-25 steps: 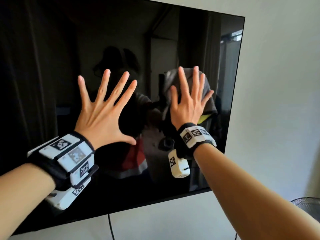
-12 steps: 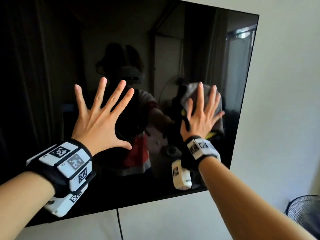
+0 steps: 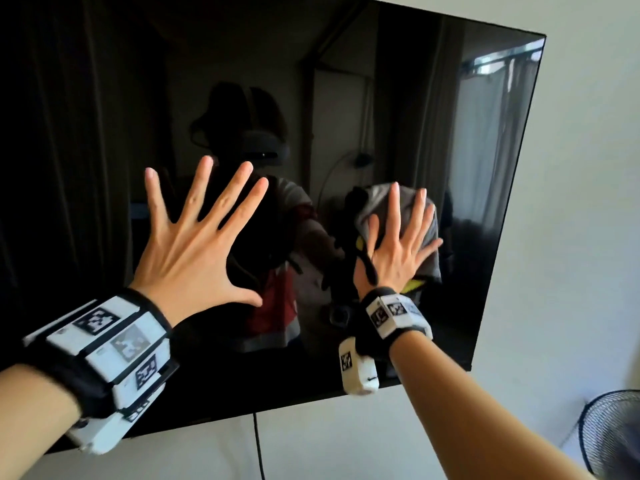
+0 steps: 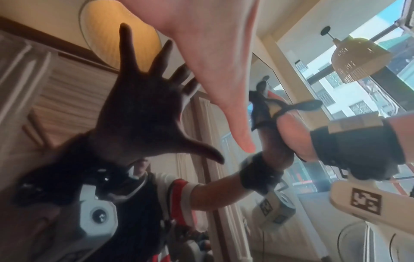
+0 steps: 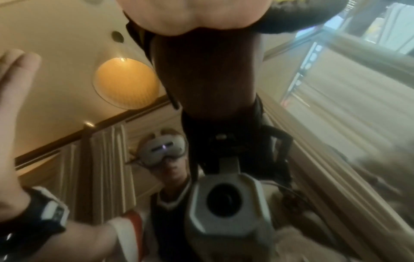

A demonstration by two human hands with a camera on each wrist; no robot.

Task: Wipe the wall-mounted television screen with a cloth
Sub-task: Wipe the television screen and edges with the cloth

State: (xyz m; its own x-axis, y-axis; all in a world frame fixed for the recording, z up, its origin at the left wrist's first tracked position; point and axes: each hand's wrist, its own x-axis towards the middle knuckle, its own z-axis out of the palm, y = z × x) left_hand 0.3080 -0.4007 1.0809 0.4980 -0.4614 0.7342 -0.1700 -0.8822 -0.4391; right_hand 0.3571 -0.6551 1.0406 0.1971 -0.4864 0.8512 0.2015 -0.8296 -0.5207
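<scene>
The right hand [image 3: 398, 251] lies flat on the grey cloth [image 3: 427, 244], fingers straight and fanned, pinning it against the screen [image 3: 398, 98] toward the screen's right edge, about mid-height. The cloth is pressed, not gripped — only friction holds it. The left hand [image 3: 194, 251] is spread wide with straight fingers near the screen's centre, holding nothing; whether it touches the glass I cannot tell.

Risks, as I judge them: if the palm lightens mid-stroke, the cloth could slip out and drop toward the cable [image 3: 258, 441] below the screen's lower edge. A bare left palm on the glass would leave fresh smears where wiping is meant to clean. Leaning hard with both hands could strain the panel or its mount. The wrist camera [image 3: 358, 370] hangs close to the lower edge — it might knock the frame.
</scene>
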